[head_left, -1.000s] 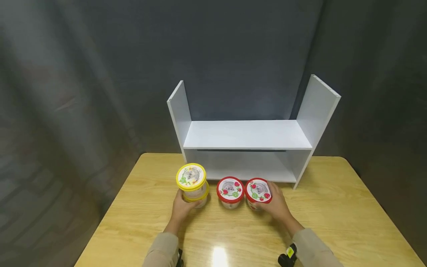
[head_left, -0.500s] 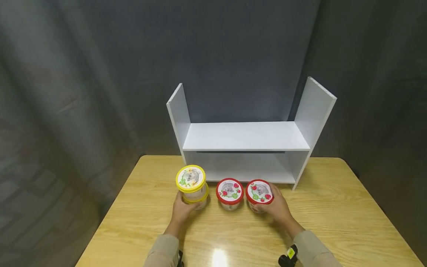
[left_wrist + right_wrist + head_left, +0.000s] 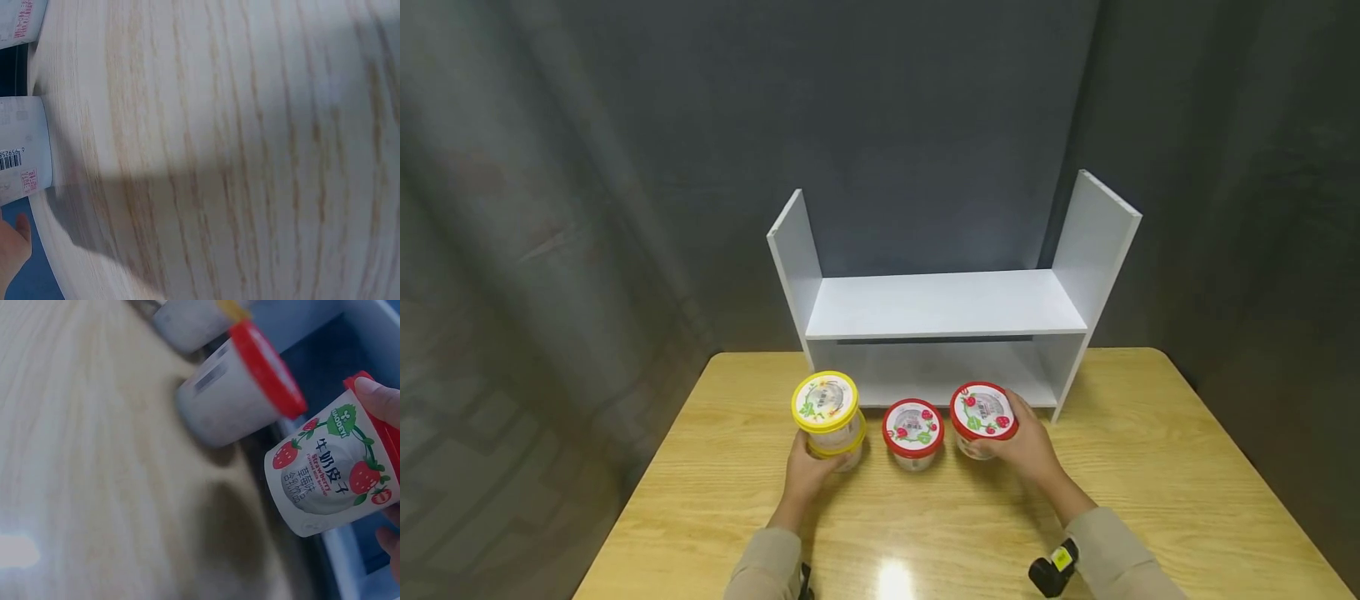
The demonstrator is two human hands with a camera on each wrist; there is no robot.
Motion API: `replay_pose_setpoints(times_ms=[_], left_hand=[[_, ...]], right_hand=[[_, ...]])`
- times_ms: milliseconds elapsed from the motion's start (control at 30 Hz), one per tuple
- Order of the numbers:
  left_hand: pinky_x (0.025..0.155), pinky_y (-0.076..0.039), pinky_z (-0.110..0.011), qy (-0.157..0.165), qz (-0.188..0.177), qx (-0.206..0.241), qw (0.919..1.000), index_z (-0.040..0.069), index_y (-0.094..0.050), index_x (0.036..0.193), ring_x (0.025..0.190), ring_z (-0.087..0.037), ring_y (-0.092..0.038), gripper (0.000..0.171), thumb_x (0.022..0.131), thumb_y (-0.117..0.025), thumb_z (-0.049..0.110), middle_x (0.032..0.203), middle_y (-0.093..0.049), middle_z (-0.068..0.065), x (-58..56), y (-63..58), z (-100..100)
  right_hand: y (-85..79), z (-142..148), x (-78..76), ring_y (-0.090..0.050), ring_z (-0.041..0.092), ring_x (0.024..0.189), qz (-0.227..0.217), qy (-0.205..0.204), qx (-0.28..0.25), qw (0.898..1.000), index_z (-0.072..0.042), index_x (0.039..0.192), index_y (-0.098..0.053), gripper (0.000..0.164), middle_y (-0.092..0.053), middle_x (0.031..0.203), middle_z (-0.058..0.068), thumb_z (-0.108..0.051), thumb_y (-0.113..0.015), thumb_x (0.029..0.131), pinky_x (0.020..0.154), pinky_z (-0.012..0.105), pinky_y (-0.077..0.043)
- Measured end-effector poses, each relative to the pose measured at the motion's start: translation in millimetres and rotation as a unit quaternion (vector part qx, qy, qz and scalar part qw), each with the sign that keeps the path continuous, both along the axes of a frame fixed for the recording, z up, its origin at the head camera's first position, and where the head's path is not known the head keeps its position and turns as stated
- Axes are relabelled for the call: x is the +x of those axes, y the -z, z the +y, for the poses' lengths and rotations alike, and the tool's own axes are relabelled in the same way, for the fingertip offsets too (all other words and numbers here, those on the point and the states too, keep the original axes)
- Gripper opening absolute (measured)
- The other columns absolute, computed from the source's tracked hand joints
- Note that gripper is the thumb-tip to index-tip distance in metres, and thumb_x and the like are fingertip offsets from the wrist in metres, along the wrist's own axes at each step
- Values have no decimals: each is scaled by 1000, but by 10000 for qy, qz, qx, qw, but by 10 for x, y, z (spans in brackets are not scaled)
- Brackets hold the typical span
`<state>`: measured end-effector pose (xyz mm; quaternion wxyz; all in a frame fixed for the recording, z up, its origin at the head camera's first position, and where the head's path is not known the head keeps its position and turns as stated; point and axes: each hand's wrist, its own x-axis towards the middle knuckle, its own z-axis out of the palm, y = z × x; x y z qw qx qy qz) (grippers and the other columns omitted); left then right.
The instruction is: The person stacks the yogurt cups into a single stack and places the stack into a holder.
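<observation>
Two yellow-lidded cups [image 3: 825, 402] stand one on the other at the left, the upper offset. My left hand [image 3: 808, 473] grips this stack round the lower cup. In the left wrist view a thumb [image 3: 15, 244] shows beside a cup with a barcode [image 3: 22, 150]; its lid is out of view. My right hand [image 3: 1026, 442] holds a red-lidded strawberry cup [image 3: 331, 464] off the table, tilted, its fingers at the lid and side. Between the hands, another red-lidded cup [image 3: 913, 429] stands upright on the table.
A white two-tier shelf [image 3: 947, 304] stands behind the cups, its upright sides rising left and right. All of it rests on a wooden table [image 3: 1150, 483]. Dark grey curtains [image 3: 925, 125] hang behind and at both sides.
My right hand has raised its red-lidded cup off the table, slightly up and away from the middle cup. My left hand keeps its grip on the yellow-lidded stack. The head view has shifted slightly.
</observation>
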<state>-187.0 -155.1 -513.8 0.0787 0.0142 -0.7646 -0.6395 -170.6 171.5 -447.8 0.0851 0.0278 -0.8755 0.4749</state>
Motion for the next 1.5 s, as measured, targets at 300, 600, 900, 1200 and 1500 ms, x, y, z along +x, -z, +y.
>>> replay_pose_setpoints(times_ms=[300,600,900,1200,1500], left_hand=[[95,-29,-46,-6,-94,-5,10000,7,-35,124,110,-31,-40,81,57,-79,9,118,-45,-14,2,-4,10],[94,-30,-46,-52,-38,-64,10000,4,-36,122,109,-32,-42,78,57,-79,8,116,-46,-16,1,-20,12],[94,-31,-45,-2,-8,-6,10000,6,-36,123,108,-31,-42,79,57,-78,6,116,-47,-15,-28,-6,22],[93,-31,-45,-31,179,44,9998,7,-38,123,107,-30,-43,78,57,-79,6,115,-48,-14,-35,-5,0],[92,-32,-45,-61,195,87,9998,6,-37,124,106,-29,-43,79,57,-78,7,115,-48,-14,-10,5,-12]], right_hand=[[-276,-106,-34,-32,35,115,14,-154,-39,9999,4,132,-24,101,-30,130,23,-29,-81,55,91,50,-31],[-491,-351,-94,-28,35,119,-2,-482,-72,9988,3,133,-23,103,-26,134,22,-32,-81,54,94,48,-30],[-671,-607,-140,-28,32,120,-80,-729,-32,9973,-6,135,-24,102,-25,136,16,-35,-80,55,92,48,-33],[-914,-876,-249,-34,28,117,145,-1069,205,9940,-8,135,-25,101,-31,134,11,-37,-79,55,90,47,-35],[-1092,-1153,-320,-40,21,111,115,-1176,247,9927,-11,134,-28,99,-36,131,7,-39,-79,54,88,42,-38]])
